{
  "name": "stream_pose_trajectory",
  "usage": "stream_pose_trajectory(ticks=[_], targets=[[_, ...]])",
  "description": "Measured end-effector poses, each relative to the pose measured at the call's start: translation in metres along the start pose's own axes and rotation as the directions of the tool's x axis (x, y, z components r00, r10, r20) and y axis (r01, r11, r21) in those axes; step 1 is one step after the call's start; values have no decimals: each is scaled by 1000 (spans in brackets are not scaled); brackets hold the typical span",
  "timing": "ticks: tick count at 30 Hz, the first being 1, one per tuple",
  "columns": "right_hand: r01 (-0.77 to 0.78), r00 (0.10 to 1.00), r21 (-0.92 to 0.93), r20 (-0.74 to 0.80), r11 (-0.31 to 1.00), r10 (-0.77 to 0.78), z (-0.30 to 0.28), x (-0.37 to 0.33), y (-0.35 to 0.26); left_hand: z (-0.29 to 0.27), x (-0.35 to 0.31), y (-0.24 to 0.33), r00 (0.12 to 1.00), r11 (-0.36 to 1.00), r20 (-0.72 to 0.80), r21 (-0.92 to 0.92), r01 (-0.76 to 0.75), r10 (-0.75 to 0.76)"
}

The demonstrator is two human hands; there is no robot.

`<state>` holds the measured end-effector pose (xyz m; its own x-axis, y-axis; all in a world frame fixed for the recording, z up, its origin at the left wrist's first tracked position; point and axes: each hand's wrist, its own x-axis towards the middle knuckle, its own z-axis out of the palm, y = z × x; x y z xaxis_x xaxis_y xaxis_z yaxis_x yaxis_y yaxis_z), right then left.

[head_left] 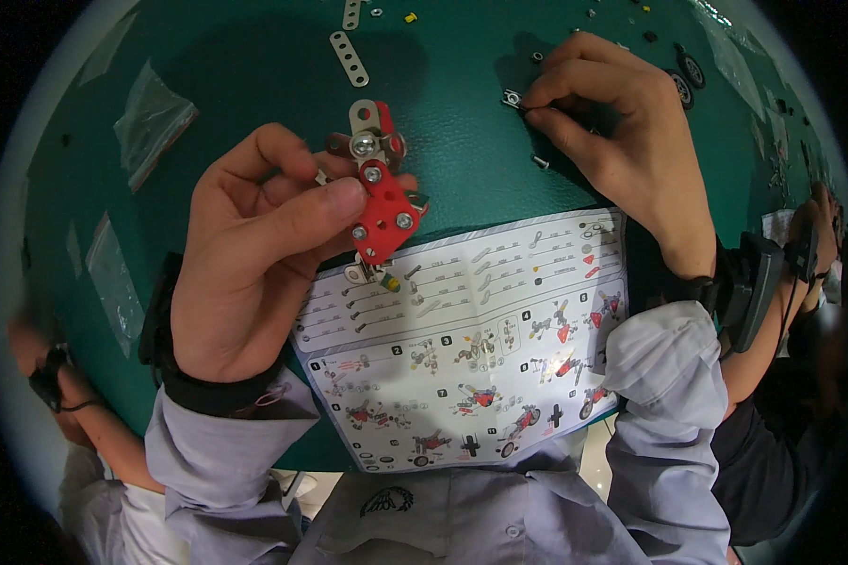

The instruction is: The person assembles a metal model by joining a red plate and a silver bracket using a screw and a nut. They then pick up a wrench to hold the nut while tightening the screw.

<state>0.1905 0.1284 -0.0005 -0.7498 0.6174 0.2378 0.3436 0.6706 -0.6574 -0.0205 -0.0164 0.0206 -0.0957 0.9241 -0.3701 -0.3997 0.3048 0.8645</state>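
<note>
Left hand clasps red-and-silver bolted-plate assembly thumb-to-fingers, presumably to leave its silver round-headed bolts exposed; right hand, fingertips nearly together, pinches small silver metal bracket, likely for precision.

The red plate has a smooth, semi-gloss finish, in plastic or painted metal (indistinguishable here); its bolt head and the small bracket at far right are bright, reflective metal. The perforated strip at the far side is pale, matt and apparently metal. The work surface is finely grained with a soft sheen, the instruction sheet glossy paper, the left bag clear, wrinkled plastic, and the sleeve matt cloth.
</note>
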Motion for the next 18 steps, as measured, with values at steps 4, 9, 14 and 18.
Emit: stream_pose_trajectory(ticks=[4,9,14,18], targets=[[16,1000,-26,5,1000,-16,0,1,-1,-1,0,0,1000,1000,16,-9,-4,4],[6,1000,-15,11,1000,-6,0,-1,0,2,0,-2,1000,1000,18,-31,-7,7],[12,1000,-3,11,1000,-12,-1,0,0,0,0,0,1000,1000,25,-5,-12,12],[29,999,-6,17,1000,-29,-1,0,2,-1,0,-1,1000,1000,27,2,-9,9]])
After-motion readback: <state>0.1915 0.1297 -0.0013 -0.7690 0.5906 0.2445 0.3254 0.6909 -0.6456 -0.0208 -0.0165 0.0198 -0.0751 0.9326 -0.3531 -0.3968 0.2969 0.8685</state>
